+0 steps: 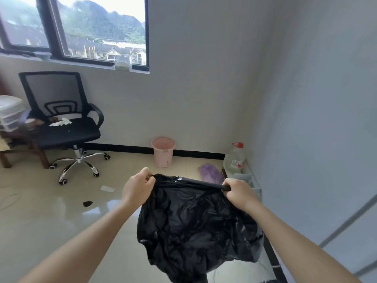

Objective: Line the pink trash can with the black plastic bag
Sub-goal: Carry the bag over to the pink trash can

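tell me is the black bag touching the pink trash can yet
Apart. The head view shows the black bag held up by the left hand and right hand, with bare floor between it and the pink trash can by the wall.

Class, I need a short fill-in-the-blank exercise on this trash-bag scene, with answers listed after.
1. Both the left hand and the right hand grip the black ____.
2. The pink trash can stands on the floor against the ____.
3. White tissue lies on the seat of the office ____.

Answers: bag; wall; chair
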A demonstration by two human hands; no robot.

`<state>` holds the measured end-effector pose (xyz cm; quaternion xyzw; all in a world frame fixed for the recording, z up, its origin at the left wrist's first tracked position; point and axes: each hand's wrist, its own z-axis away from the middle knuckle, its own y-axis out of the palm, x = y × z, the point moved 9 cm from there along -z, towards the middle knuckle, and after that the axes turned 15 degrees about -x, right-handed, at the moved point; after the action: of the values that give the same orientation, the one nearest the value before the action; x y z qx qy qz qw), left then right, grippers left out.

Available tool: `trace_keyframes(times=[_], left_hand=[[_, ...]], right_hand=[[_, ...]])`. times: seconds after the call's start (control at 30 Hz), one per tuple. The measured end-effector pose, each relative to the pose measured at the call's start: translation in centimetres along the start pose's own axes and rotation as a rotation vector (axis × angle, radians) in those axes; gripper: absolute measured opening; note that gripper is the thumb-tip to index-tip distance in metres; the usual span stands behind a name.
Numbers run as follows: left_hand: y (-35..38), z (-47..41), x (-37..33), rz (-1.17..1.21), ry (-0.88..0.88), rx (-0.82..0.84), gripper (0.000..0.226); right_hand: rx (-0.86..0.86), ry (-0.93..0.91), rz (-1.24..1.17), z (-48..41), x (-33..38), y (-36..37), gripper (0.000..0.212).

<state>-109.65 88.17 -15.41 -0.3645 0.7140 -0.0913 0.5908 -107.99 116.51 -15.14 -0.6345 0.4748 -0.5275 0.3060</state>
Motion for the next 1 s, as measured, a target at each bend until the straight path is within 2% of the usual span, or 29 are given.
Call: trace_keyframes(times=[0.13,0.2,0.27,0.33,0.47,0.53,0.63,0.77,0.9,1.0], left_hand=[[0.8,-6.0,0.4,-0.091,-0.1,-0.176,0.014],[1.6,-7.9,1.8,-0.139,-0.126,-0.186,0.013],[3.2,-9.5,2.6,-0.188,-0.055,-0.163,0.015],[5.6,-11.3,2.7,-0.237,0.06,-0.081,0.03],[11.3,-14.7,2.8,-0.362,0.288,0.283,0.09],[13.5,-16.8,3.1,-0.371,0.334,0.404,0.096],[15.6,-21.1,3.7,-0.391,0.348,0.463,0.078],[15.8,-28.1,4.6,-0.349,0.334,0.327,0.049],[17.6,-32.2,7.8,-0.345,0.265,0.363,0.034],[19.3,-36.2,9.5,-0.337,0.235,0.375,0.032]], right_hand=[[0.032,-0.043,-0.001,-7.0,0.0,1.6,0.015],[0.054,-0.059,-0.029,-9.8,0.4,3.3,0.015],[0.108,-0.1,-0.031,-12.2,1.2,6.0,0.017],[0.146,-0.14,-0.042,-14.8,2.7,8.4,0.017],[0.161,-0.195,-0.063,-20.3,6.4,11.8,0.016],[0.167,-0.206,-0.052,-23.6,7.9,12.9,0.013],[0.141,-0.214,-0.037,-29.0,10.2,13.2,0.009],[0.098,-0.14,-0.053,-34.7,10.4,14.6,0.014],[0.152,-0.054,-0.056,-38.3,8.9,18.4,0.016],[0.181,-0.047,-0.066,-42.1,9.0,21.1,0.016]])
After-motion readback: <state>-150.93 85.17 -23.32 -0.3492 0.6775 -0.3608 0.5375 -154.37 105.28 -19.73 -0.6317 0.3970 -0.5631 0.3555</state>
